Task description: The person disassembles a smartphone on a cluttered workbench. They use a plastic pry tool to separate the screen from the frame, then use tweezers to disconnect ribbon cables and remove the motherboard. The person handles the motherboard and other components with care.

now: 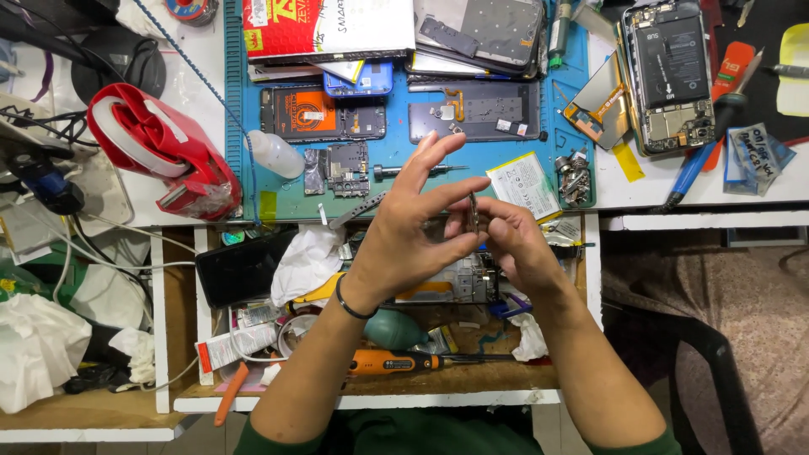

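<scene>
While pinched between both hands (468, 223), a small thin metallic part (474, 211), edge-on, over the cluttered drawer (371, 383).

Both hands meet above an open drawer (379, 392), the left hand (404, 236) just left of the right hand (514, 240), with 1 small part (474, 212) pinched between them. In the drawer below lie a screwdriver (396, 362) and a phone frame (463, 282). Behind the hands, a work mat (404, 181) on the bench carries 1 battery (524, 184) and a squeeze bottle (274, 154). Right of the mat lies an opened phone (674, 76).
</scene>
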